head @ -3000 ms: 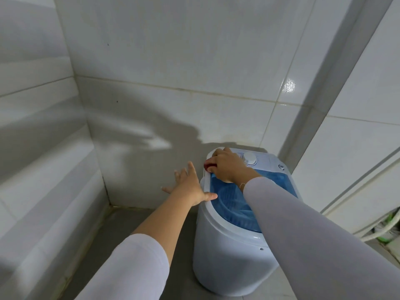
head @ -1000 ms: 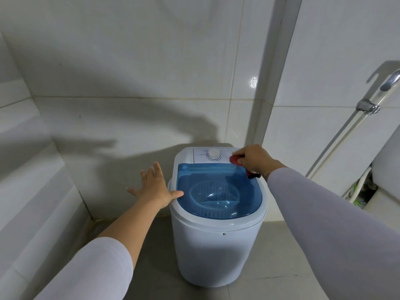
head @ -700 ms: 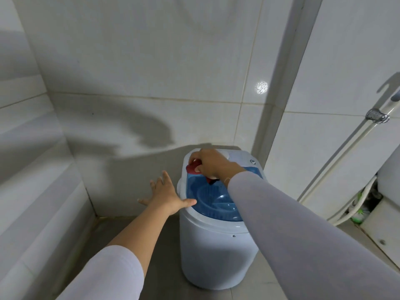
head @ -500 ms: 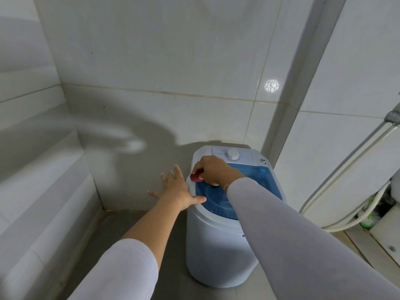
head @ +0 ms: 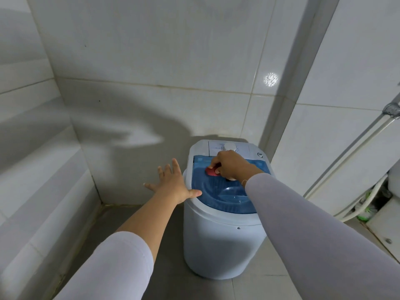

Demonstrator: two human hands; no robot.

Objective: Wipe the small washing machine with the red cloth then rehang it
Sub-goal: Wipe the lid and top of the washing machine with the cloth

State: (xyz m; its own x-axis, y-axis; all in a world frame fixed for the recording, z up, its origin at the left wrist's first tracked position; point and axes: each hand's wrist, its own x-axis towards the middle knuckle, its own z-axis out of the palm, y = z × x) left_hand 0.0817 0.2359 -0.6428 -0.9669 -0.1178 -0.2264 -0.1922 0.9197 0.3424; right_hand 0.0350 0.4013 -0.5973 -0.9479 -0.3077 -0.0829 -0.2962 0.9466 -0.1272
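In a white tiled corner stands the small washing machine. The right hand presses the bunched red cloth on its blue lid (fingers closed around it), while the left hand, fingers spread, steadies the rim.

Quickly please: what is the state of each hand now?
Left hand: open, fingers spread, thumb on the washing machine rim.
Right hand: closed on the red cloth, pressed to the blue lid.
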